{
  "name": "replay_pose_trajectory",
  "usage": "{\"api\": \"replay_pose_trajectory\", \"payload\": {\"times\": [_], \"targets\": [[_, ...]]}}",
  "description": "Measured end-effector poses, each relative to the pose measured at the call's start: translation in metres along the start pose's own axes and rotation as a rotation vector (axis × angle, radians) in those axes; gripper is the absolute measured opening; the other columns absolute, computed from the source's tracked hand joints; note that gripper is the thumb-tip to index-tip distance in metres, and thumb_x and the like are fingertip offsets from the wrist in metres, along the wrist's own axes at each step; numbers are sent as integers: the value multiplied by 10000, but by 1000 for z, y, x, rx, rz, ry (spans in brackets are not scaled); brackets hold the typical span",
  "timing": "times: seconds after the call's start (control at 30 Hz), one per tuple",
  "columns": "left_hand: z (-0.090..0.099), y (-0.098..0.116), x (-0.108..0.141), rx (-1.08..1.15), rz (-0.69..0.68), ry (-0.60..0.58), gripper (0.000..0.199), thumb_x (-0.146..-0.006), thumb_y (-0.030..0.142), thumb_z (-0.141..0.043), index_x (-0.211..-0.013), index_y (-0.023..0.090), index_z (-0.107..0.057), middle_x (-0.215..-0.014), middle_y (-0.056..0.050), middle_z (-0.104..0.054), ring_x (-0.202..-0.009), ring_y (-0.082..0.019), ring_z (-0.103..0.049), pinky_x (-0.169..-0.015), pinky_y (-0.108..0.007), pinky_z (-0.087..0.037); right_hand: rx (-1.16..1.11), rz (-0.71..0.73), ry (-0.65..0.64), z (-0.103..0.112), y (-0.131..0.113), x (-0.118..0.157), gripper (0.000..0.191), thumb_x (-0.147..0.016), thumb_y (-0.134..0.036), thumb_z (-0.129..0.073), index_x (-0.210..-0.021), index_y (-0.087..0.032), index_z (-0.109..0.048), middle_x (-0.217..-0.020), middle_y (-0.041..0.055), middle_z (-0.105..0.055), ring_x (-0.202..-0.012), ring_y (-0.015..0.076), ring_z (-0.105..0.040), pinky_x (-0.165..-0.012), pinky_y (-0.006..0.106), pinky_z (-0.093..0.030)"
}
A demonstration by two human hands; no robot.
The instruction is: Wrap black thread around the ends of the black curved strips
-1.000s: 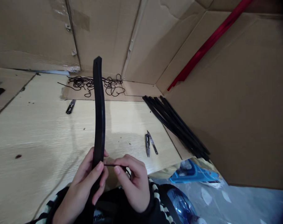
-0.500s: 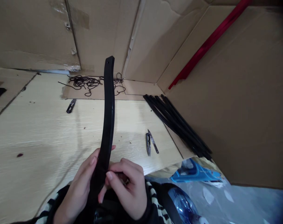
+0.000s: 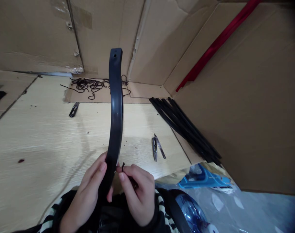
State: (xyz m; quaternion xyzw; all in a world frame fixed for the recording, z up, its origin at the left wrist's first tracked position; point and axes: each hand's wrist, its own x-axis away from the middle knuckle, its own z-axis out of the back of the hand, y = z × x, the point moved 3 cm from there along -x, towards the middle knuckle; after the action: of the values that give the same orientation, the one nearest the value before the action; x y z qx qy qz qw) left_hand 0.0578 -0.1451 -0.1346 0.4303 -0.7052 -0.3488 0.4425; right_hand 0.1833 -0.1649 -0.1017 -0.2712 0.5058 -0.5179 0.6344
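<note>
A long, curved black strip [image 3: 116, 106] with a small hole near its far end stands raised in front of me. My left hand [image 3: 85, 191] is closed around its lower part, thumb on the near face and fingers behind. Just right of the strip, my right hand [image 3: 139, 194] pinches a short black cord [image 3: 123, 167] between thumb and forefinger. The cord's tip sticks up above the fingers; whether its other end joins the strip, I cannot tell. The strip's lower end is hidden against my dark clothing.
Thread snips [image 3: 154, 149] lie beside a thin blade [image 3: 160, 147] on the table [image 3: 52, 145]. Another pair of snips [image 3: 73, 110] is farther left. Tangled black cord [image 3: 89, 85] lies at the back. Several black strips [image 3: 183, 126] rest along the right cardboard wall [image 3: 246, 106], below a red band [image 3: 217, 45].
The strip has turned so its broad face and hole show more, and its top has risen slightly. My right hand has moved a little right, with the cord's tip now showing.
</note>
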Motion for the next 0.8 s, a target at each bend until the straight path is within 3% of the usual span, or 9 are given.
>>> {"api": "replay_pose_trajectory", "payload": {"times": [0.17, 0.23, 0.4, 0.5, 0.6, 0.7, 0.8], "targets": [[3, 1, 0, -56, -74, -1, 442, -889, 559, -480, -1234, 294, -558, -868, 23, -647, -612, -113, -567, -503, -182, -490, -17, 138, -288, -2, 0, -2, 357, -930, -250, -483, -633, -158, -659, -550, 17, -614, -530, 115, -559, -559, 239, -406], [5, 0, 0, -80, -82, 4, 409, -895, 543, -482, -1206, 295, -580, -899, 16, -656, -682, -126, -583, -550, -178, -506, -9, 115, -317, -4, 3, -5, 374, -929, -253, -492, -594, -159, -631, -530, 13, -608, -520, 113, -560, -560, 237, -406], [6, -2, -1, -136, -119, 3, 314, -884, 516, -526, -1022, 277, -675, -1023, 5, -687, -999, -166, -602, -808, -167, -507, -26, -93, -269, -7, 10, -5, 230, -882, -247, -561, -664, -174, -544, -549, -14, -606, -492, 102, -572, -532, 216, -399], [8, -4, 0, -202, -128, -16, 365, -881, 525, -522, -1112, 279, -662, -1155, -7, -668, -1143, -202, -555, -971, -223, -454, -54, -141, -268, -9, 10, -3, 242, -867, -234, -556, -637, -181, -502, -511, -20, -586, -467, 104, -562, -499, 210, -381], [8, -10, 2, -191, -41, -50, 461, -867, 537, -537, -1253, 288, -583, -1326, -14, -589, -1306, -230, -444, -1129, -305, -318, -49, -163, -211, -6, 9, -2, 247, -879, -235, -531, -640, -177, -527, -464, -30, -545, -415, 96, -518, -471, 212, -369], [3, -17, 3, -157, 73, -75, 549, -845, 564, -557, -1324, 298, -521, -1468, -6, -468, -1411, -226, -306, -1196, -360, -186, -15, -150, -142, -2, 8, -3, 187, -907, -243, -496, -793, -164, -621, -478, -37, -520, -446, 107, -529, -496, 221, -390], [-1, -24, 2, -110, 93, -42, 552, -823, 604, -557, -1248, 254, -593, -1420, -40, -526, -1394, -240, -338, -1198, -383, -184, 34, -118, -135, -2, 6, -4, 202, -915, -248, -484, -821, -159, -638, -510, -21, -524, -517, 130, -569, -519, 228, -406]]}}
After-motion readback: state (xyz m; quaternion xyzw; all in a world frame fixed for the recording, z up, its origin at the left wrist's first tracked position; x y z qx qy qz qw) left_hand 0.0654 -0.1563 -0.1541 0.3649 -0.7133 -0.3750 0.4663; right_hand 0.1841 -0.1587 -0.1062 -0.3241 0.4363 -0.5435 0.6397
